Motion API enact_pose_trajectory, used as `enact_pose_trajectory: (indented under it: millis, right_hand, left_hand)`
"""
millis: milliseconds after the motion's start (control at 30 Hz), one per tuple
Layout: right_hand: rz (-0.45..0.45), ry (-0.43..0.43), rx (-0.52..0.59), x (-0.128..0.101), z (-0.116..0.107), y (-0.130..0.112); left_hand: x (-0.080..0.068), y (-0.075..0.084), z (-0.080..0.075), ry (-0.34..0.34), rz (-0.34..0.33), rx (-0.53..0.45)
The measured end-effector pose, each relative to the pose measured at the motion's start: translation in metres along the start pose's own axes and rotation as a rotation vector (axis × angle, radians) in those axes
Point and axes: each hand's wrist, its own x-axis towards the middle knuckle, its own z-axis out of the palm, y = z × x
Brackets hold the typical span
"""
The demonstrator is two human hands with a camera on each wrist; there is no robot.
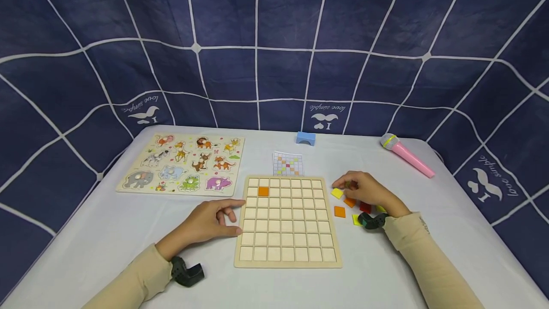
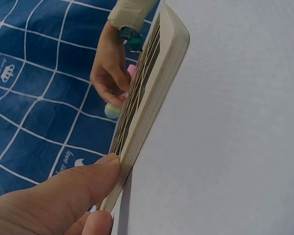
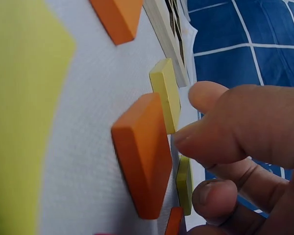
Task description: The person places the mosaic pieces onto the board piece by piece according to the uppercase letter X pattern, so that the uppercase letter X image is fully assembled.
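A wooden grid board lies flat on the table, with one orange tile in a cell near its upper left. The thumb and index finger of my left hand touch the board's left edge; its other fingers bend inward. My right hand hovers over loose square tiles right of the board, fingers loosely bent and nothing visible between them. Its fingertips are close to a yellow tile. Under and around this hand are an orange tile, a red tile and several others, some partly hidden.
Behind the board lies a printed card with a coloured grid. An animal peg puzzle lies at the back left. A blue arch block stands near the back edge, and a pink toy microphone lies back right. Dark checked cloth surrounds the table.
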Motion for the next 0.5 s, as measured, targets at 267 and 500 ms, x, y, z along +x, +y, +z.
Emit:
enact_pose_trajectory:
  millis: [267, 500]
  right_hand:
    - [0.058, -0.051, -0.019, 0.0003, -0.0024, -0.002]
    - [0.048, -0.06, -0.053, 0.0001, -0.005, -0.0025]
  left_hand:
    - [-0.0001, 0.0001, 0.0, 0.001, 0.004, -0.002]
    - [0.0, 0.0, -0.0005, -0.001, -0.007, -0.013]
